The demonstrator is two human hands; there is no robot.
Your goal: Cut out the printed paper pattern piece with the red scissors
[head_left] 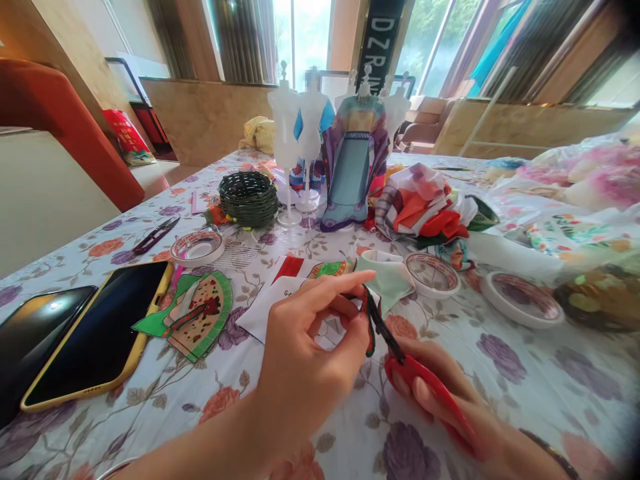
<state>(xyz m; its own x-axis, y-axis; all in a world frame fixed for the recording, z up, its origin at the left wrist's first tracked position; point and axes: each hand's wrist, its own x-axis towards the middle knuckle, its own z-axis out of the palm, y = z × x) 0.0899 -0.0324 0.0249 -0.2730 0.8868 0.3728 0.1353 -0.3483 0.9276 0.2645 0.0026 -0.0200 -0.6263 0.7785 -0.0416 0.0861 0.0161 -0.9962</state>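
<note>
My right hand (463, 380) grips red-handled scissors (384, 328), their dark blades pointing up and to the left. The blades meet a small dark green-edged piece (371, 345) with some red on it. Between thumb and fingers, my left hand (310, 327) pinches that piece; its material is hard to make out. Beneath the left hand lie white paper pieces (257, 313) and a pale green cloth piece (387, 273). A green, patterned fan-shaped cutout (200, 317) rests to the left of it.
Two phones (100, 333) lie at left near thread snips (156, 235) and a tape roll (197, 248). More tape rolls (523, 300) sit at right. Behind stand a dark woven basket (249, 199), several small white mannequins (285, 127), a dressed one (353, 173), and heaped fabric (425, 203).
</note>
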